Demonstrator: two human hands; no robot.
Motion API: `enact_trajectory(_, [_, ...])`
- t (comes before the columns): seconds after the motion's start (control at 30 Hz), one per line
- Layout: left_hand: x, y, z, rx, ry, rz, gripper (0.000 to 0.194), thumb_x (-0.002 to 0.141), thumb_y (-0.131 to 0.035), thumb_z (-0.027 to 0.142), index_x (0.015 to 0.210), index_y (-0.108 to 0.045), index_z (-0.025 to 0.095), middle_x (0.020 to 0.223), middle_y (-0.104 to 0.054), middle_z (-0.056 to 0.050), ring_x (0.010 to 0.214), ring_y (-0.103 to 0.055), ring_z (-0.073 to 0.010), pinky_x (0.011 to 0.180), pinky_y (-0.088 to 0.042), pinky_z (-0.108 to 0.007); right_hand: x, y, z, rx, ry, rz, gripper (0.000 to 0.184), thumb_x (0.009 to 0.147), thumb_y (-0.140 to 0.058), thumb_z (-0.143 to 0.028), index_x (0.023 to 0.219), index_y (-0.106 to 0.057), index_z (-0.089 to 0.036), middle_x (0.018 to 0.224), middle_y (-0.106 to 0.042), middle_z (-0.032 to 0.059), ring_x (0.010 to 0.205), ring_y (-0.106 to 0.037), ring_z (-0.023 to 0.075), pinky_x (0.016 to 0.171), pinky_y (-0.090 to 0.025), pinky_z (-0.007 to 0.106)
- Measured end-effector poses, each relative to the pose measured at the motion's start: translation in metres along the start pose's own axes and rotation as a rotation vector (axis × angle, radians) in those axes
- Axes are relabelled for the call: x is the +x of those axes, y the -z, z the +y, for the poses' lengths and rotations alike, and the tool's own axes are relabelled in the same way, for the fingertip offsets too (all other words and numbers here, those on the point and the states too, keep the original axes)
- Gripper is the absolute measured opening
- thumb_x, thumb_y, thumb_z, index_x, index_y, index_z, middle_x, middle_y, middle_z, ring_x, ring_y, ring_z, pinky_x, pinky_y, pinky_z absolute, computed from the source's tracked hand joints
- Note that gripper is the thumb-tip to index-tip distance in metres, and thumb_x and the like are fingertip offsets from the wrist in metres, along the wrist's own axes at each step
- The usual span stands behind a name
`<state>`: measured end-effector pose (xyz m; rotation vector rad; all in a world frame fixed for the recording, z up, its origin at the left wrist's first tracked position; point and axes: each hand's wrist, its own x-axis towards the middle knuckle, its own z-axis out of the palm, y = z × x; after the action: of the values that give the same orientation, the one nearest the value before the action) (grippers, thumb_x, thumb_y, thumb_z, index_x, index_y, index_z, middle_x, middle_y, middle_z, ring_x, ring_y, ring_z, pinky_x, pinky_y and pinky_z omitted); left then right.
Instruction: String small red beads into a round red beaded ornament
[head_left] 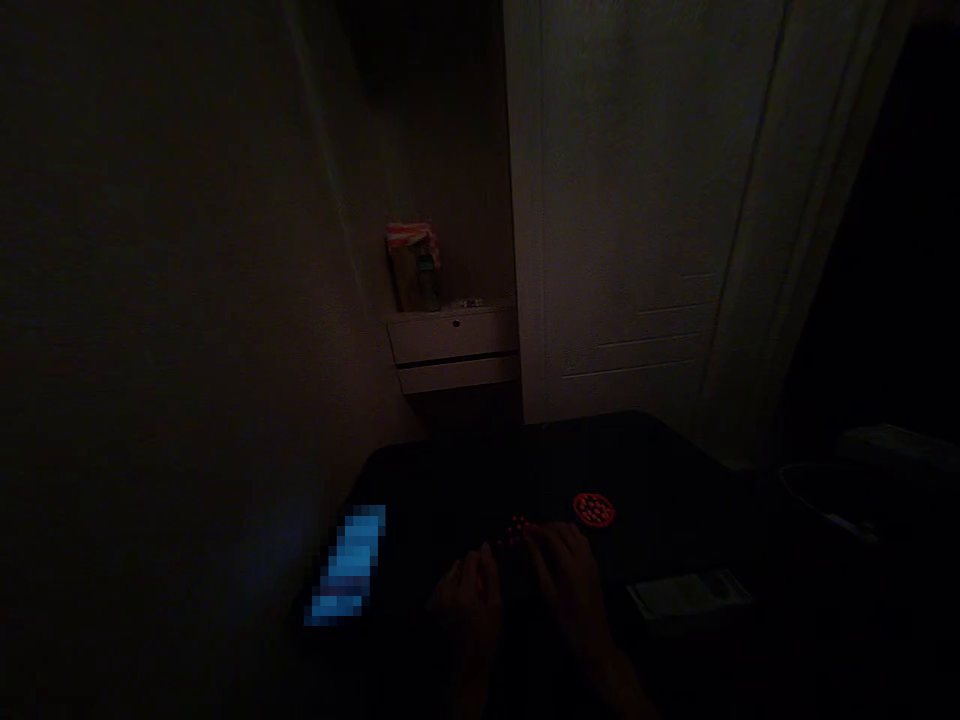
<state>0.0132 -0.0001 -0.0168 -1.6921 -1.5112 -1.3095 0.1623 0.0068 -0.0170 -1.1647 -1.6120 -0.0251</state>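
Red pieces (517, 529), small and set in a loose cluster, lie on the dark bench (465, 480) directly ahead of my fingers, slightly right of the bench's middle. My left hand (474, 580) is positioned at the near left of the cluster, palm down, fingers bent and drawn close together. My right hand (564, 560) is positioned at the near right, with its fingers extended toward the cluster and the fingertips at or just beside its edge. Finger spacing on both hands is narrow; I cannot tell whether either hand grips a piece, because the light is very low. A round red item (594, 510), consisting of a bright ring with small red spots inside it, lies beyond my right hand, near it and to the right of the cluster. A flat pale item (690, 594) lies to the right of my right wrist, well apart from the cluster; its type cannot be determined. A lit blue rectangle (346, 566), blurred into coarse blocks, is located at the left end of the bench. Behind the bench, a shelf unit (456, 335) with a drawer front and a round dark hole carries a box (404, 275), red and white at its top, and a bottle (428, 283) just beside it. A pale panel (622, 200) stands to the right of that unit.
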Motion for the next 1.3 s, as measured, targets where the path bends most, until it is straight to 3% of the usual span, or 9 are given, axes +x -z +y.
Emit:
enact_trajectory(0.63, [0.0013, 0.0012, 0.0006, 0.001, -0.018, 0.007, 0.040, 0.102, -0.047, 0.027, 0.065, -0.060, 0.021, 0.055, -0.063, 0.000, 0.048, -0.060, -0.0142, 0.052, -0.039, -0.026, 0.0011, 0.0016, -0.0008, -0.010, 0.020, -0.028, 0.023, 0.104, -0.047, -0.031, 0.095, -0.067, -0.025, 0.091, -0.072, 0.0048, 0.085, -0.065, 0.0232, 0.077, -0.050, 0.037])
enact_trajectory(1.3, [-0.0009, -0.0005, -0.0008, 0.019, -0.017, 0.013, 0.038, 0.102, -0.048, 0.028, 0.067, -0.063, 0.021, 0.056, -0.064, 0.000, 0.050, -0.061, -0.0154, 0.053, -0.040, -0.028, 0.0001, 0.0000, 0.0014, -0.012, 0.033, -0.045, 0.017, 0.102, -0.051, -0.025, 0.096, -0.067, -0.025, 0.091, -0.072, 0.0042, 0.085, -0.065, 0.0236, 0.079, -0.048, 0.038])
